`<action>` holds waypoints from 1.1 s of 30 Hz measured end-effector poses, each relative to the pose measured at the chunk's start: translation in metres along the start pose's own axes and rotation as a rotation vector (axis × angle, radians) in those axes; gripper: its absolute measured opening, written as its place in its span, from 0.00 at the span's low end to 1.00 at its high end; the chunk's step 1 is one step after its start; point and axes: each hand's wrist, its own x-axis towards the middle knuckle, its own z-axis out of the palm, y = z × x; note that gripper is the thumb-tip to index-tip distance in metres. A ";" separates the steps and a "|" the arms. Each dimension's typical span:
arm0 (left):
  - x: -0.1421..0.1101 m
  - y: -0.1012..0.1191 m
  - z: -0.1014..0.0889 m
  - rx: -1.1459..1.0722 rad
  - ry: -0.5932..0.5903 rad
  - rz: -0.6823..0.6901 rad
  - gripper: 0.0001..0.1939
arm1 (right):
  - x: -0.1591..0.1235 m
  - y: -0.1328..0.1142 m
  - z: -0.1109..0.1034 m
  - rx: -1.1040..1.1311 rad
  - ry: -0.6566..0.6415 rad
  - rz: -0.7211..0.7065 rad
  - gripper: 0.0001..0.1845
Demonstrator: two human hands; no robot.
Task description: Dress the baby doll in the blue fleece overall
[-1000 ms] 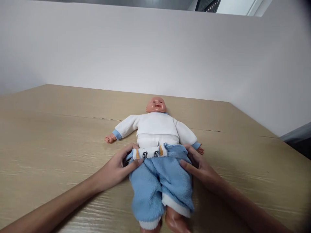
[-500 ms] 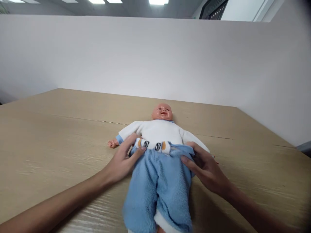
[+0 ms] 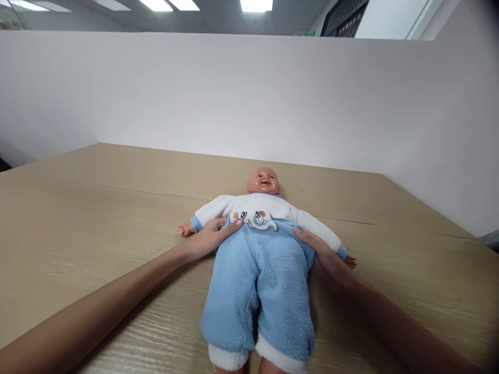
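Observation:
A baby doll lies on its back on the table, head away from me. It wears a white fleece top with blue cuffs and light blue fleece pants with white hems. An animal face with eyes and a trunk decorates the front of the waistband. My left hand grips the waistband's left side, thumb on top near the printed eye, other fingers partly hidden. On the opposite side my right hand holds the waist, thumb on the blue fabric, remaining fingers hidden behind it. The doll's shins show below the hems.
The wood-grain table spreads out around the doll, with thin seams across it. A white partition rises behind and to the right. Ceiling lights show above it.
Both hands have pulled the waistband up over the white top, toward the doll's chest. The animal face lies flatter with its trunk showing, and the hems and shins are more visible.

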 end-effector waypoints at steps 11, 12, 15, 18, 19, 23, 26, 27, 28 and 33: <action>-0.001 0.005 -0.001 -0.058 0.011 0.236 0.23 | -0.004 -0.010 -0.010 -0.028 -0.091 0.007 0.19; -0.001 0.006 0.000 -0.019 0.053 0.323 0.21 | -0.004 -0.011 -0.010 -0.039 -0.099 -0.027 0.18; 0.002 0.008 0.003 0.082 0.098 0.386 0.21 | -0.002 -0.012 -0.006 -0.082 -0.021 -0.114 0.18; 0.004 0.004 -0.001 0.184 0.103 0.294 0.22 | -0.002 -0.012 -0.005 -0.266 0.039 -0.141 0.22; 0.004 0.001 -0.005 0.208 0.099 0.278 0.22 | -0.003 -0.012 -0.006 -0.329 0.029 -0.135 0.23; -0.001 -0.006 -0.019 0.266 -0.001 0.292 0.20 | -0.008 -0.011 -0.008 -0.399 0.025 -0.118 0.20; 0.000 -0.008 -0.019 0.131 -0.046 0.215 0.20 | -0.008 -0.012 0.001 -0.149 -0.003 -0.052 0.13; 0.000 -0.008 -0.018 0.072 -0.035 0.176 0.20 | -0.007 -0.012 0.005 -0.043 -0.026 -0.018 0.13; 0.001 -0.008 -0.017 0.037 -0.014 0.148 0.21 | -0.005 -0.012 0.007 0.045 -0.050 0.012 0.14; -0.001 -0.003 -0.029 0.285 -0.035 0.256 0.17 | 0.002 -0.010 -0.021 -0.059 -0.190 0.018 0.21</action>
